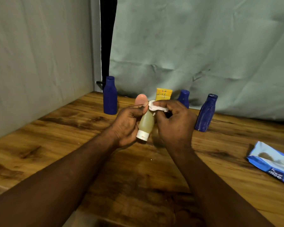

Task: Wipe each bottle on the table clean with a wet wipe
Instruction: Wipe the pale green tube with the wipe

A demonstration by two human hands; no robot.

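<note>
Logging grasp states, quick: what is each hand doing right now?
The left hand is closed, gripping the pale yellow bottle.
The right hand is closed, pinching the wet wipe against that bottle.

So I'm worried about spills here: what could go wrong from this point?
The left hand holds the yellowish bottle with its white cap pointing down; if that cap is loose, liquid could drip onto the table. The right hand, pressing the wet wipe to the bottle, works close to the nearest blue bottle; a wide stroke might topple it.
</note>
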